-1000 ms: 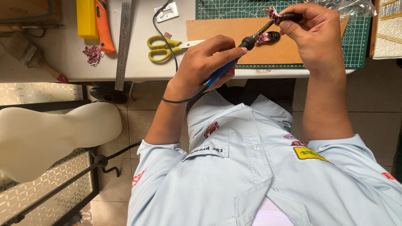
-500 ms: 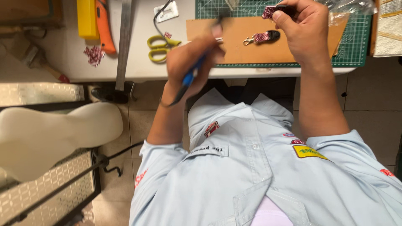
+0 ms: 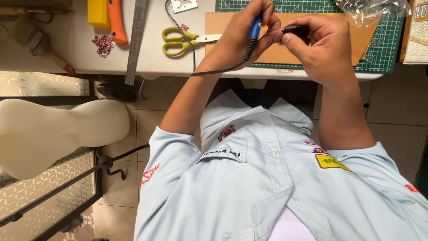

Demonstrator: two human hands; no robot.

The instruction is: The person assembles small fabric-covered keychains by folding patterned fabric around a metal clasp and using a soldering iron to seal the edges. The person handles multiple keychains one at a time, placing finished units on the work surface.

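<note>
Overhead, left hand grips slim blue corded tool; right hand pinches small black piece.

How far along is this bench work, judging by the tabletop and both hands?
Done: cut red scraps lie by the steel ruler and scissors. In hand: the left hand holds a blue corded tool to a small black piece pinched by the right hand. What is left cannot be told.

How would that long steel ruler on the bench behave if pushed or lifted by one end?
The steel ruler looks thin and flat, so it would probably slide easily on the smooth white tabletop. Its lower end overhangs the edge, so a nudge might tip it off. Lifted by one end, it would likely flex slightly.
</note>
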